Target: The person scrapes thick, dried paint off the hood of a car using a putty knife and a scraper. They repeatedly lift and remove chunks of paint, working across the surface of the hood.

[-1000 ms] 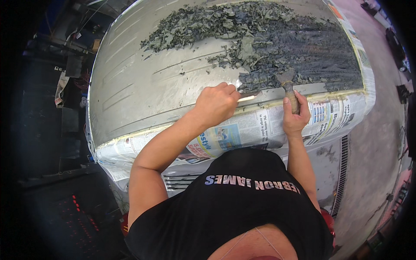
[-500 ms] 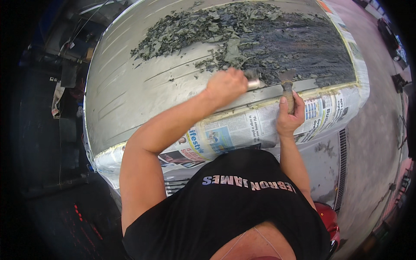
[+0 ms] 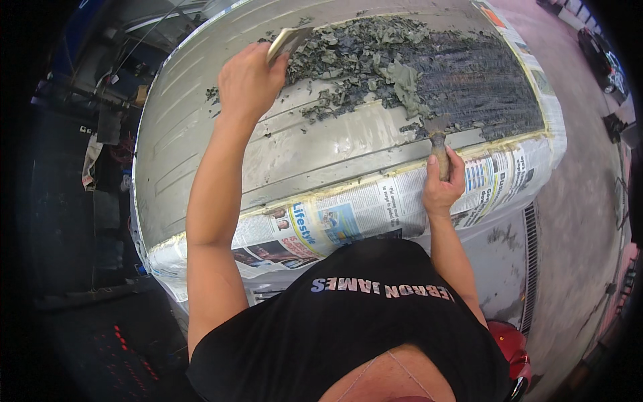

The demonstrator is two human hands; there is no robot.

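Note:
A broad ribbed vehicle panel (image 3: 194,144) lies before me, its right part dark and rough. Crumpled flakes of loosened grey-green paint (image 3: 362,50) are heaped across its far middle, and a larger peeled sheet (image 3: 404,86) rests among them. Raised at the far left of the heap, my left hand (image 3: 249,77) is closed round a flat scraper (image 3: 289,41) with a pale edge. Near the panel's front edge, my right hand (image 3: 443,184) grips the wooden handle of a second scraper (image 3: 439,151). Its flared brownish end touches or hovers over the flakes; I cannot tell which.
Newspaper (image 3: 362,208) taped with yellowish masking tape (image 3: 301,202) covers the panel's front and right borders. Concrete floor (image 3: 569,221) stretches to the right, with a dark car (image 3: 603,60) farther off. A red rounded object (image 3: 510,345) stands beside me at lower right. Dark clutter fills the left.
My left hand has swung far and left with its scraper, from the front middle to the far left. The large peeled sheet has shifted right. My right hand stays nearly in place.

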